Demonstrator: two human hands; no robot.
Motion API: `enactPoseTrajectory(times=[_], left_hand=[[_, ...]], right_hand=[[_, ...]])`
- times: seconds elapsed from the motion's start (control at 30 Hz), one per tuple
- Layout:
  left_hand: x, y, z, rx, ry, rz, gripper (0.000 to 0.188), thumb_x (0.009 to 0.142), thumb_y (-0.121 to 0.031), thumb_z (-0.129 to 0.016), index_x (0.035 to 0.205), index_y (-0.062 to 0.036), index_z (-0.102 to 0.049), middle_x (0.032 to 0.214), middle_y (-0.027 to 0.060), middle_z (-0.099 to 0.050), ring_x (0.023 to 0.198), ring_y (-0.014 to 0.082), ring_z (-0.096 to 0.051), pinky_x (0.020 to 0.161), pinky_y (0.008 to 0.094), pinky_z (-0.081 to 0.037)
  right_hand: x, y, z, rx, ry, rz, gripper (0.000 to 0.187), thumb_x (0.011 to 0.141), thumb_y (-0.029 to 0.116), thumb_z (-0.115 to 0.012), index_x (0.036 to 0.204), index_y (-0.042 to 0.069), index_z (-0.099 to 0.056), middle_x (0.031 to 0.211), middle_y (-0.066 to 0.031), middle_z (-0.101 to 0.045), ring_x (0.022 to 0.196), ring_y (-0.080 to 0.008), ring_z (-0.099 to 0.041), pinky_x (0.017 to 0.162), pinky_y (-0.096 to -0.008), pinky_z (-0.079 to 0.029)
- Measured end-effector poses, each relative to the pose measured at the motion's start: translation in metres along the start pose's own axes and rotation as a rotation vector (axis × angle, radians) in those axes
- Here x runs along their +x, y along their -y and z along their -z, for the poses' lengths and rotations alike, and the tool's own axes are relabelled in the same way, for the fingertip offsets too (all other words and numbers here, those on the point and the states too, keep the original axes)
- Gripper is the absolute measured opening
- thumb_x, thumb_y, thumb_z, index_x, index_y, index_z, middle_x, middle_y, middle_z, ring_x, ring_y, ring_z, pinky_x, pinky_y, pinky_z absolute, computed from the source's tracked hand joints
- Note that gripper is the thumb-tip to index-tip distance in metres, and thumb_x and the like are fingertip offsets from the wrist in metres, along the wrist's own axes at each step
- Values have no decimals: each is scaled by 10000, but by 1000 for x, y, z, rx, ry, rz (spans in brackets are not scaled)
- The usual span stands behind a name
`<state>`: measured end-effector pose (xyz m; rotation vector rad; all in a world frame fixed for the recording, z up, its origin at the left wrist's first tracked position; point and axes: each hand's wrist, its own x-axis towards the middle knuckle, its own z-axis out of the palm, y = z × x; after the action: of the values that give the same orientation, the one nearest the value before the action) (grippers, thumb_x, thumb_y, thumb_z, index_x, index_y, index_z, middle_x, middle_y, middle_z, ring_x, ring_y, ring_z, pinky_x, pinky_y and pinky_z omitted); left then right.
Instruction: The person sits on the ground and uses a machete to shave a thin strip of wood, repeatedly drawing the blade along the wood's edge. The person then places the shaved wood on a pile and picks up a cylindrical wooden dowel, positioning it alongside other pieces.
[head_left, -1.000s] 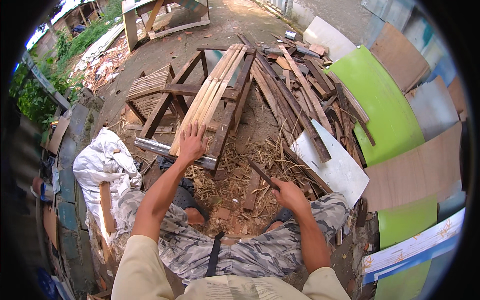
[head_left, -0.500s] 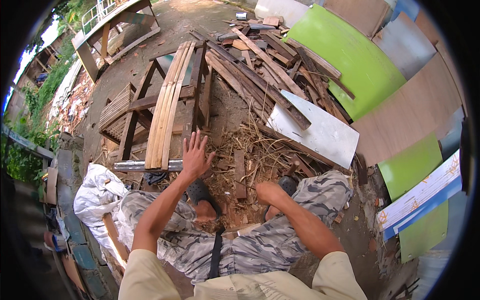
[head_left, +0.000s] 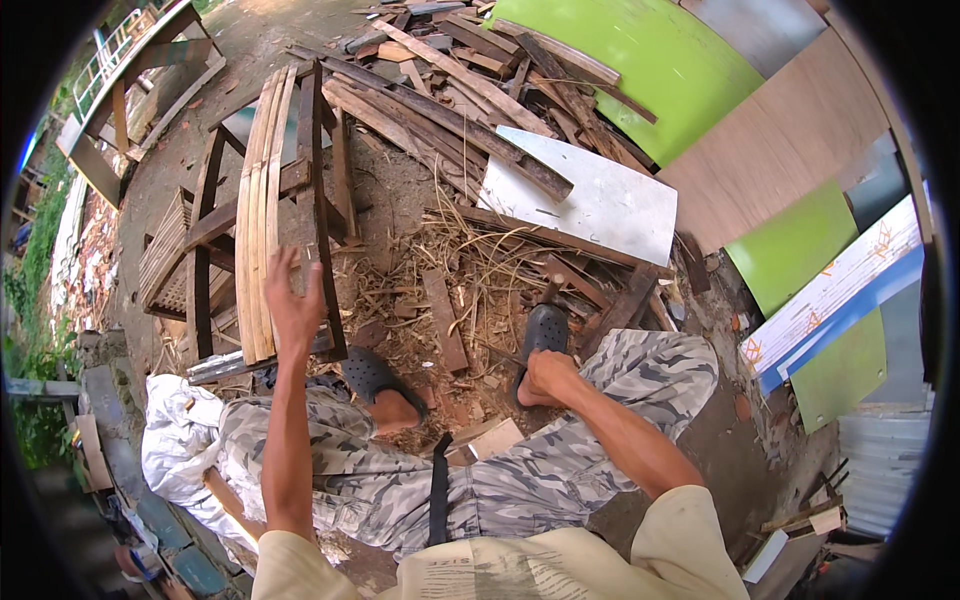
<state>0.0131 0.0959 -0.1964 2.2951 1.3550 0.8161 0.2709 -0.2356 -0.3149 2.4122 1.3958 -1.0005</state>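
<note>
My left hand (head_left: 293,298) is raised with its fingers apart, holding nothing. It is over the right edge of several pale wooden strips (head_left: 262,215) laid lengthwise on a dark wooden frame (head_left: 313,205); whether it touches them I cannot tell. My right hand (head_left: 550,378) is closed in a fist above my right foot, in front of its dark clog (head_left: 543,332). A thin dark line seems to run from this fist toward the left, too faint to name.
Dried shavings and fibres (head_left: 475,262) litter the ground ahead. Beyond lie a white board (head_left: 590,195) and a pile of scrap timber (head_left: 470,85). Green panels (head_left: 640,65) and a plywood sheet (head_left: 780,140) line the right. A white sack (head_left: 180,425) is beside my left leg.
The view has swung to the right, so the scene sits further left. My left hand has moved toward the pale strips, its fingers more curled. My right hand stays closed.
</note>
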Motion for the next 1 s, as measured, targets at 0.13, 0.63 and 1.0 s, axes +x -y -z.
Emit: enactPoseTrajectory(times=[0.13, 0.63, 1.0], left_hand=[[-15, 85, 68, 277, -562, 250, 582, 917, -413, -666, 1325, -10, -570, 1413, 204, -516, 1339, 358, -450, 1108, 539, -307], [-77, 232, 68, -1344, -682, 1174, 614, 936, -553, -543, 1340, -91, -536, 1361, 114, -564, 1196, 307, -559, 1043, 516, -419], [-65, 230, 35, -1544, -840, 1037, 553, 941, -576, -570, 1000, -27, -551, 895, 125, -621, 836, 265, -631, 818, 438, -550]], right_hand=[[-13, 23, 22, 158, 14, 37, 249, 747, 243, -697, 774, -2, -732, 817, -224, -718, 802, -367, -724, 702, -445, -562], [30, 229, 50, 1277, -21, 118, 297, 963, 252, -635, 988, -43, -624, 880, -115, -701, 498, -143, -601, 422, -299, -476], [32, 277, 30, 1478, -1, 75, 485, 864, 414, -763, 970, -42, -638, 858, -116, -688, 504, -151, -615, 415, -293, -484]])
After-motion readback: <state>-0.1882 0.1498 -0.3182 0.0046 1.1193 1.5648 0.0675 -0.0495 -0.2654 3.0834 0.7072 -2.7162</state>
